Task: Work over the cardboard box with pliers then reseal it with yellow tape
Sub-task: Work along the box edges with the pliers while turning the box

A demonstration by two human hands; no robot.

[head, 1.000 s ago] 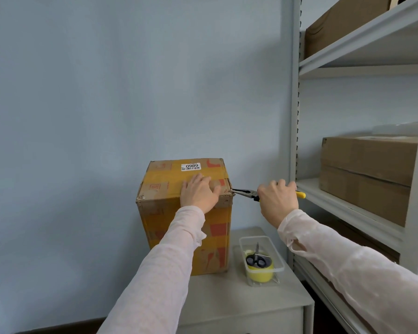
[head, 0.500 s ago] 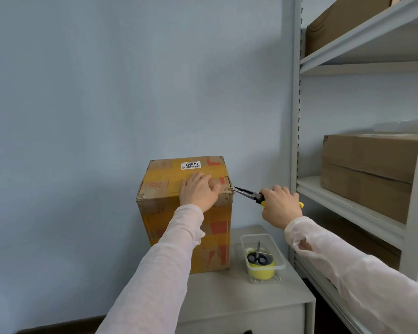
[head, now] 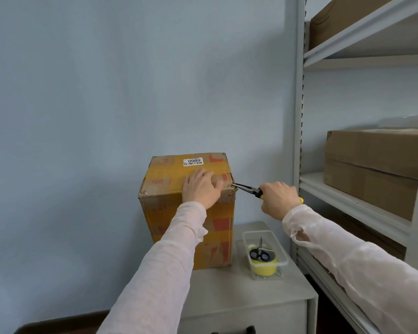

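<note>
A tall cardboard box (head: 169, 213), wrapped in yellow tape and bearing a white label, stands on a grey cabinet (head: 246, 295). My left hand (head: 200, 188) lies flat on the box's top near its front right corner. My right hand (head: 276, 200) grips the yellow-handled pliers (head: 247, 189), whose dark tips touch the box's top right corner. A roll of yellow tape (head: 263, 267) sits in a clear plastic tub (head: 282, 251), with black-handled scissors (head: 259, 253) resting on the roll.
A grey metal shelving rack (head: 297, 116) stands right of the cabinet, close to my right arm. Brown cartons (head: 372, 169) sit on its middle shelf and another (head: 343, 18) on the top shelf. A plain wall is behind the box.
My right hand has tilted the pliers, dropping the handle lower while the tips stay at the box's top right corner. My left hand stays flat on the box top.
</note>
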